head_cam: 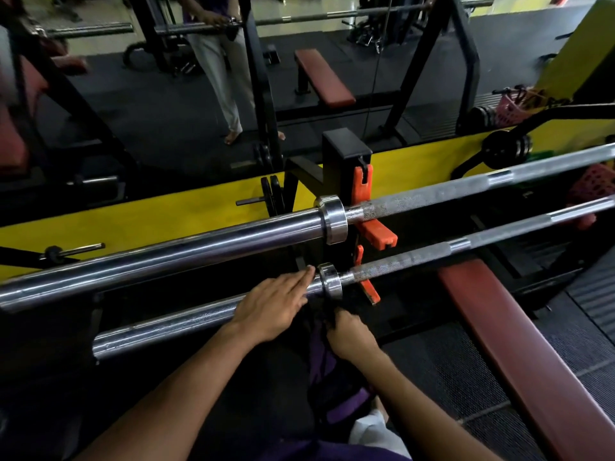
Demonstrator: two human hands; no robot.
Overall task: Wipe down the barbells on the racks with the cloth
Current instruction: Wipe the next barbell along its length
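Your left hand (276,304) lies flat, fingers straight, on the sleeve of the lower barbell (186,322), fingertips at the collar. Your right hand (349,334) — at about five o'clock from it, just under the bar — is curled around a dark cloth (324,354) that hangs limp below. The cloth is soft and light, so bunch it well into the palm. Both bars are stiff, heavy steel resting on the rack (346,154); the upper barbell (166,257) sits at twelve o'clock. The smooth sleeve looks slippery and will likely spin — wrap the cloth round it; the knurled shaft may snag.
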